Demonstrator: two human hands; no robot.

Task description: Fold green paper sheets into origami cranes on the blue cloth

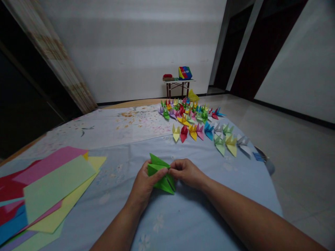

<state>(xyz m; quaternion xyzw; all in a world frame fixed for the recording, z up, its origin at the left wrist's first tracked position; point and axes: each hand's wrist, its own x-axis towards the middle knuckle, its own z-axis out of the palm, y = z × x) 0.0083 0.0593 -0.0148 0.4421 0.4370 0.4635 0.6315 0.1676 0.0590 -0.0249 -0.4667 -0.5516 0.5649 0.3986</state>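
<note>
Both my hands hold a green origami paper piece (161, 176), folded into pointed flaps, low in the middle of the view. My left hand (143, 184) grips its lower left side, with the thumb lying across the flaps. My right hand (186, 172) pinches the piece from the right between thumb and fingers. The underside of the fold is hidden by my fingers. To the left of my hands lies a loose pile of coloured rectangular paper sheets (54, 184) in pink, pale green, yellow, red and blue.
Rows of multicoloured origami cranes (196, 123) stand beyond my hands on a pale blue floral bedsheet (209, 181). A small table (178, 83) at the far wall carries a rainbow-coloured box (185, 73). A tiled floor (295, 164) lies to the right.
</note>
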